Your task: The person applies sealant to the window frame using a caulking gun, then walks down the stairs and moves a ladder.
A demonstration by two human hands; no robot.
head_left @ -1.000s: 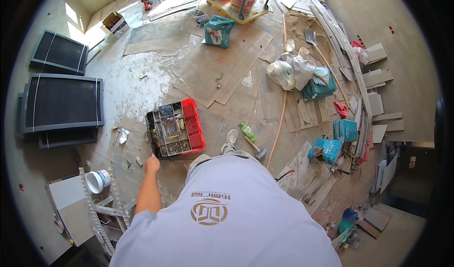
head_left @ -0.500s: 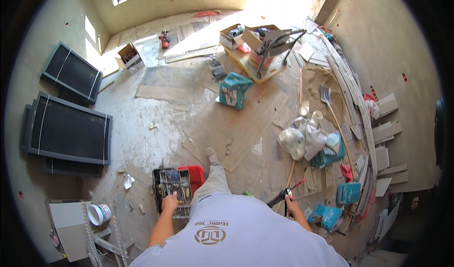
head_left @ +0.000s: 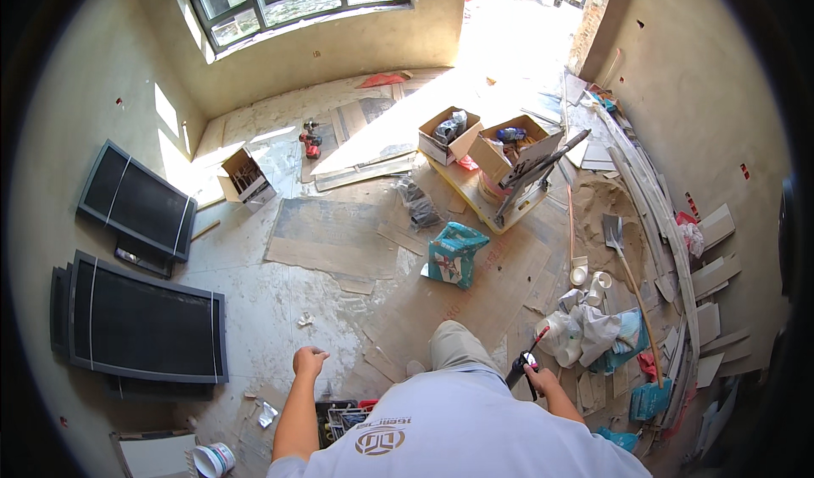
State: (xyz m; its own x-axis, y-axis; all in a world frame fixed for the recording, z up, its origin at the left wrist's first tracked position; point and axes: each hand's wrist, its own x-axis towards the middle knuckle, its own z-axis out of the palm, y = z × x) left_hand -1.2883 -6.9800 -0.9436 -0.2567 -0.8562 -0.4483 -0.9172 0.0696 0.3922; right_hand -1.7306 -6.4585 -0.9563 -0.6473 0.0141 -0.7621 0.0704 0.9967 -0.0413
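Note:
My left hand (head_left: 310, 361) is held out over the pale, dusty floor, fingers loosely bent and thumb apart, with nothing visible in it. Below it, a black toolbox (head_left: 326, 424) with assorted small tools sits mostly hidden behind my shirt; a strip of its red part (head_left: 368, 403) shows. On the right, my right hand (head_left: 543, 380) is closed around a black tool (head_left: 515, 371) with a thin, red-tipped rod. Its exact kind is unclear. My bent knee (head_left: 460, 342) shows ahead, over boards on the floor.
A teal bag (head_left: 456, 254) stands ahead, before a yellow-edged platform (head_left: 465, 191) bearing cardboard boxes. Dark framed panels (head_left: 148, 317) lean on the left wall. A shovel (head_left: 623, 253), sand, plastic bags and long strips (head_left: 649, 207) line the right. A red power tool (head_left: 311, 145) stands farther off.
My left hand has moved up and away from the toolbox, which my shirt now mostly covers. My view has tilted up, showing more window. The black tool remains in my right hand.

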